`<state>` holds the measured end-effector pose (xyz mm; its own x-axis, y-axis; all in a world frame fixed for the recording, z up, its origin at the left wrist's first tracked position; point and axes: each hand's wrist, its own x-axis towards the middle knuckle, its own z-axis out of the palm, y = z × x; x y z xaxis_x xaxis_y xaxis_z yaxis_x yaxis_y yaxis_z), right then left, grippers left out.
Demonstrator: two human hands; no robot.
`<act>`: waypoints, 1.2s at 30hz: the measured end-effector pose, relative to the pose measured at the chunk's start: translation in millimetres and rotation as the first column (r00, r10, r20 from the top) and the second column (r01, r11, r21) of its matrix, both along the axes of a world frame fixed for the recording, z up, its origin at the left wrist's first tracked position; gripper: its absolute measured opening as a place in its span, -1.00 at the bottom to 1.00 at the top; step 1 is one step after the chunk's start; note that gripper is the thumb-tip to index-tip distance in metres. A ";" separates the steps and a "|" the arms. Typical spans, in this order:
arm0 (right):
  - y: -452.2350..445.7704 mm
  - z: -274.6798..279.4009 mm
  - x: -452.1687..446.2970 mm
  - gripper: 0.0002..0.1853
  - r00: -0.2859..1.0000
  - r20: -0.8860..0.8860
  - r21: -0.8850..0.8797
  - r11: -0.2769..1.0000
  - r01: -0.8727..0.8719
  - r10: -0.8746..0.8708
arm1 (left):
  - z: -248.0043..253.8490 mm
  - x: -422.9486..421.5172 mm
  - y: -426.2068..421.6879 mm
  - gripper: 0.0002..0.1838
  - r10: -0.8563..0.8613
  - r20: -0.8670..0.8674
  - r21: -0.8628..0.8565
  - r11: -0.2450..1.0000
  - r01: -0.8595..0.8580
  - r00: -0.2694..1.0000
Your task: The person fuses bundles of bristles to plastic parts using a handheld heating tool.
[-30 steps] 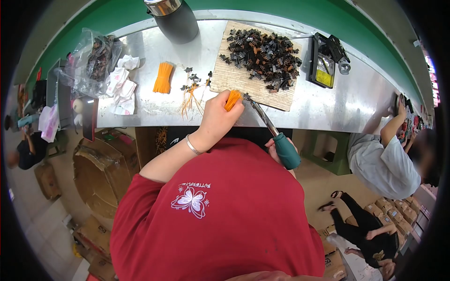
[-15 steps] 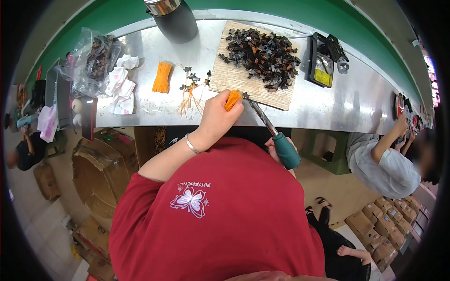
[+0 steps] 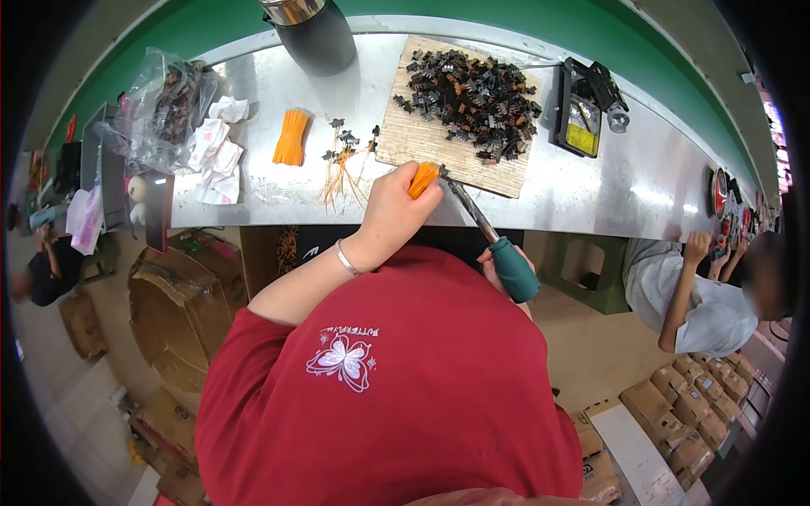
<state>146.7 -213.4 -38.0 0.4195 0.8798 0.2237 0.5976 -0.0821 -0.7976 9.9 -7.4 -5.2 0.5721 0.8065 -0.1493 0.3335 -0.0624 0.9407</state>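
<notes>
My left hand (image 3: 395, 207) is closed around a bundle of orange wires (image 3: 423, 180), whose ends stick up past my fingers. At those ends sits a small black component (image 3: 444, 171), close against the tip of a soldering iron (image 3: 514, 270). My right hand (image 3: 492, 270) grips the iron's green handle from behind, and most of its fingers are hidden. Left of the board, black components with thin orange wires (image 3: 344, 160) lie on the metal bench. A second orange wire bundle (image 3: 290, 137) rests farther left.
A wooden board (image 3: 396, 126) bears a heap of black and brown components (image 3: 472, 101). Behind are a dark jug (image 3: 316, 38) and a black tray with a yellow sponge (image 3: 580, 126). Crumpled tissues (image 3: 218, 160) and a plastic bag (image 3: 164, 105) lie left. A co-worker (image 3: 700, 304) sits right.
My hands and the iron have barely moved. The co-worker on the right has shifted their arm, and the person in black behind my right side has gone out of view.
</notes>
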 end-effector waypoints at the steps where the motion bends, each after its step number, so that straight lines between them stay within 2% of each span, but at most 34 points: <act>1: -0.2 0.0 0.0 -0.81 1.000 0.000 0.000 1.000 -0.001 0.001 | 1.6 0.6 -0.2 -0.73 0.021 0.019 -0.029 0.999 -0.020 1.000; 4: 0.4 0.6 0.1 -0.81 1.000 0.000 -0.028 1.000 0.002 -0.002 | 4.1 0.4 0.1 -0.73 0.018 0.004 -0.042 0.999 -0.018 1.000; 6: 1.5 2.0 0.1 -0.80 0.997 0.075 -0.058 0.998 -0.002 0.007 | 5.6 0.6 0.3 -0.74 0.018 0.001 -0.040 0.999 -0.018 1.000; 15: -3.3 -7.2 1.0 -0.79 0.993 0.122 -0.040 0.999 0.009 -0.004 | 2.3 0.6 -0.2 -0.74 0.025 0.014 -0.041 0.999 -0.024 1.000; 19: -13.0 -13.2 -0.5 -0.86 0.997 0.058 -0.060 0.996 0.062 -0.059 | 2.7 0.0 0.2 -0.73 0.022 -0.003 -0.041 0.999 -0.022 1.000; 20: -19.5 -21.2 2.2 -0.88 0.977 -0.189 -0.099 0.992 0.083 -0.100 | 2.9 0.0 0.0 -0.73 0.022 -0.003 -0.041 0.999 -0.022 1.000; 21: -26.2 -29.5 4.7 -0.90 0.895 -0.423 -0.142 0.986 0.092 -0.144 | 3.1 0.1 -0.3 -0.73 0.024 -0.004 -0.034 0.999 -0.024 1.000; 22: -24.4 -24.7 4.5 -0.90 0.895 -0.422 -0.141 0.986 0.092 -0.143 | 3.5 0.2 -0.4 -0.73 0.026 -0.004 -0.026 0.999 -0.026 1.000; 24: -15.2 -2.2 4.1 -0.86 0.663 -0.729 -0.100 0.984 0.146 -0.172 | 4.9 0.3 -0.6 -0.73 0.027 -0.003 -0.033 0.999 -0.027 1.000; 25: -7.9 10.7 3.4 -0.78 0.650 -0.751 -0.038 0.990 0.138 -0.119 | 5.6 0.3 -0.6 -0.73 0.027 -0.003 -0.040 0.999 -0.027 1.000; 28: 2.9 14.0 13.3 -0.73 0.657 -0.753 0.058 0.991 0.117 -0.033 | 6.0 0.3 0.1 -0.73 0.019 -0.024 -0.020 1.000 -0.019 1.000; 29: 3.8 12.8 17.8 -0.82 0.656 -0.755 0.070 0.993 0.095 -0.009 | 6.2 0.2 0.3 -0.73 0.021 -0.018 -0.015 1.000 -0.021 1.000; 33: 17.2 18.2 27.1 -0.84 0.652 -0.757 0.177 0.976 0.128 0.052 | -3.9 -4.6 2.7 -0.75 -0.021 0.001 -0.003 1.000 0.021 1.000; 35: 21.0 15.8 34.6 -0.85 0.602 -0.793 0.199 0.974 0.108 0.095 | 0.4 -12.0 12.5 -0.76 -0.055 0.024 0.002 0.998 0.055 0.998; 36: 22.4 14.3 36.5 -0.85 0.606 -0.789 0.205 0.973 0.104 0.101 | 4.2 -19.9 20.2 -0.77 -0.120 0.034 -0.216 0.968 0.125 0.992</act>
<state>183.2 -191.0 -23.6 0.5223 0.8525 -0.0210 -0.2753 0.1452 -0.9503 -10.0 12.9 -1.1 0.6691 0.6797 -0.3007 0.3164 0.1056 0.9427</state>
